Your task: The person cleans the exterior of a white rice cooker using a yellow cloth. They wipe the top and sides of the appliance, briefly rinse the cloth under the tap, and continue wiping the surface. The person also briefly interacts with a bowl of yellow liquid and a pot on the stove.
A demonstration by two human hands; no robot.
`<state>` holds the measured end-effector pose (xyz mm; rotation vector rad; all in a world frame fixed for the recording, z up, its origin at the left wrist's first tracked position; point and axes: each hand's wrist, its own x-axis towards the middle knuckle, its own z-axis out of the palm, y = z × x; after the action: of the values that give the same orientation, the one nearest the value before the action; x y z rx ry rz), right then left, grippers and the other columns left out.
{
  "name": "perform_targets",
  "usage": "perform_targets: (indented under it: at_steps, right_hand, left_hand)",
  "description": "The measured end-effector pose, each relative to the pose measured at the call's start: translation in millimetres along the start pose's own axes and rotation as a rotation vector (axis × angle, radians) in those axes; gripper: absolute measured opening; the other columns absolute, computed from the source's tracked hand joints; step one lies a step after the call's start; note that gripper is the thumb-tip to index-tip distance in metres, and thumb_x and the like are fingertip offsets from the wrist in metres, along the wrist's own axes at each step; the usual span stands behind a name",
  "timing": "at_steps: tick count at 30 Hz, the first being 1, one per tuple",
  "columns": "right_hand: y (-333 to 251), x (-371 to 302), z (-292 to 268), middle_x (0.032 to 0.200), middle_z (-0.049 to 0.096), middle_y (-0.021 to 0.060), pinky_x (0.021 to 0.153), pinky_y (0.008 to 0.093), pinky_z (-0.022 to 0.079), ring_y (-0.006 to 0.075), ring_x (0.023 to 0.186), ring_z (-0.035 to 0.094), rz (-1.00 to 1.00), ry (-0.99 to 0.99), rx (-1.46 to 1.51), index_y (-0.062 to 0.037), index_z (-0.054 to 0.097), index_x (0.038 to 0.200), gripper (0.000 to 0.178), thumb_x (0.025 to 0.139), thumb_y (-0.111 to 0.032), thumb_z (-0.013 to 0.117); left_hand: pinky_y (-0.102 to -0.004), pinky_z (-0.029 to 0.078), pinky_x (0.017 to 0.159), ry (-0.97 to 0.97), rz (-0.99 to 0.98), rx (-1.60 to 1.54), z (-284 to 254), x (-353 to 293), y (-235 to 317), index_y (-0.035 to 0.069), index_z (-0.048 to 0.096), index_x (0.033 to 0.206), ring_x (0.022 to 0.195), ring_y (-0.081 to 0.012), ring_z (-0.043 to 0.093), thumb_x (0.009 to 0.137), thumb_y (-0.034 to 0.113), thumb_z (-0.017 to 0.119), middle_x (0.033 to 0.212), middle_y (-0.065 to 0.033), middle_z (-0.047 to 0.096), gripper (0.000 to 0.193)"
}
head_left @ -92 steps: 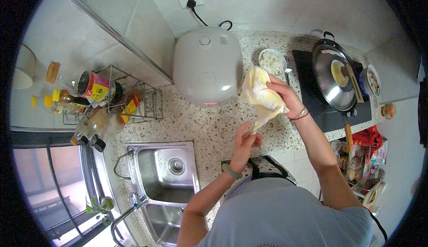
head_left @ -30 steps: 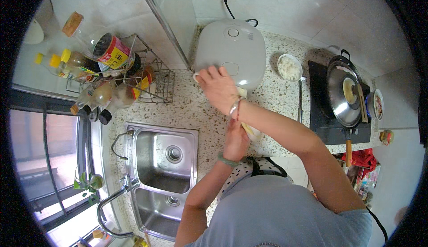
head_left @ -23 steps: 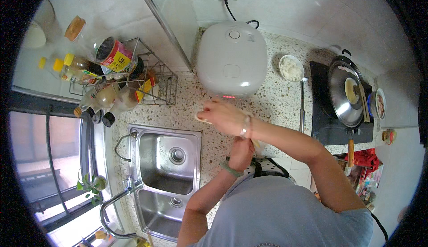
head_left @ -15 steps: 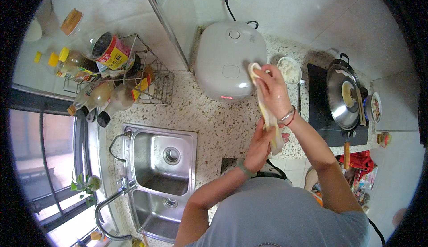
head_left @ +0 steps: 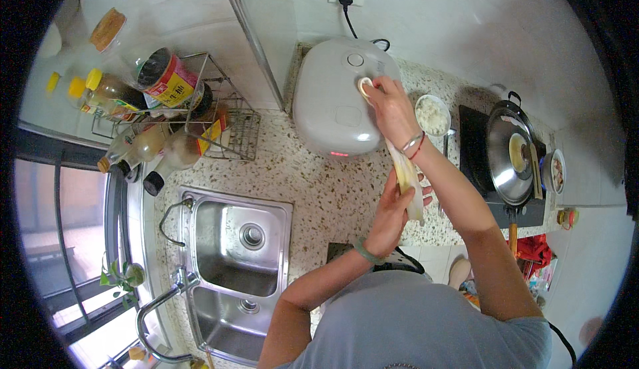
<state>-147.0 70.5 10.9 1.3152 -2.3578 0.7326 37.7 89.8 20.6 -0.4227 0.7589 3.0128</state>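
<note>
Between my two hands stretches a long, limp strip of pale, yellowish cloth. My right hand, with a bangle and a red string at its wrist, grips the far end in a pinch. That hand is over the right side of a grey rice cooker with a lit red display. Closer to my body, my left hand closes round the lower part of the cloth, whose tail hangs past the fingers. A green band circles the left wrist. A bowl of white rice stands just right of my right hand.
At the right, a wok with a wooden handle sits on a black cooktop, beside a bowl of food. A double steel sink lies at the left. Bottles fill a wire rack by the window.
My right hand has moved up and slightly left over the rice cooker, drawing the cloth's far end along. My left hand stays on the lower part. The view has shifted slightly.
</note>
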Motion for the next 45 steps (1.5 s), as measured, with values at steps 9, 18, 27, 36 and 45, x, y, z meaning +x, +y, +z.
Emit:
perform_targets:
  at_steps: [9, 18, 27, 36, 45]
  right_hand:
    - [-14, 53, 34, 0.094, 0.054, 0.0129, 0.076, 0.0399, 0.048, 0.0311, 0.087, 0.053, -0.077, -0.127, -0.012, -0.0033, 0.060, 0.093, 0.016, 0.078, -0.002, 0.054]
    - [-31, 93, 77, 0.094, 0.054, 0.0089, 0.075, 0.0381, 0.049, 0.0301, 0.088, 0.055, -0.111, -0.182, -0.113, -0.0087, 0.063, 0.089, 0.017, 0.074, -0.002, 0.059]
    - [-78, 64, 75, 0.100, 0.055, 0.0043, 0.077, 0.0362, 0.048, 0.0252, 0.095, 0.052, -0.318, -0.338, -0.068, -0.0112, 0.069, 0.082, 0.013, 0.072, -0.009, 0.060]
    - [-78, -2, 19, 0.104, 0.054, 0.0005, 0.085, 0.0335, 0.042, 0.0207, 0.101, 0.046, -0.505, -0.417, -0.041, -0.0094, 0.069, 0.080, 0.014, 0.076, -0.015, 0.056]
    - [-9, -68, -58, 0.104, 0.056, 0.0077, 0.080, 0.0353, 0.045, 0.0257, 0.092, 0.050, -0.086, -0.363, 0.002, -0.0072, 0.065, 0.086, 0.022, 0.067, 0.002, 0.059]
  left_hand:
    - [-0.0404, 0.046, 0.096, -0.016, 0.146, -0.058, -1, 8, 46, 0.004, 0.025, 0.141, 0.108, -0.0241, 0.056, 0.096, 0.009, 0.042, 0.131, -0.0128, 0.044, 0.049]
    - [-0.0423, 0.042, 0.100, 0.029, 0.245, -0.084, -15, 12, 78, 0.005, 0.033, 0.137, 0.108, -0.0237, 0.056, 0.096, 0.013, 0.043, 0.127, -0.0118, 0.049, 0.043]
    - [-0.0421, 0.046, 0.096, 0.116, 0.191, -0.048, -28, -16, 72, 0.002, 0.035, 0.135, 0.102, -0.0227, 0.058, 0.095, 0.009, 0.041, 0.123, -0.0116, 0.050, 0.040]
    - [-0.0353, 0.048, 0.094, 0.075, -0.067, -0.037, -29, -30, 21, 0.000, 0.041, 0.130, 0.102, -0.0219, 0.060, 0.096, 0.012, 0.042, 0.116, -0.0104, 0.055, 0.035]
    - [-0.0344, 0.048, 0.093, -0.134, -0.314, 0.005, -15, -17, -18, 0.000, 0.037, 0.135, 0.104, -0.0224, 0.059, 0.098, 0.021, 0.045, 0.126, -0.0109, 0.053, 0.043]
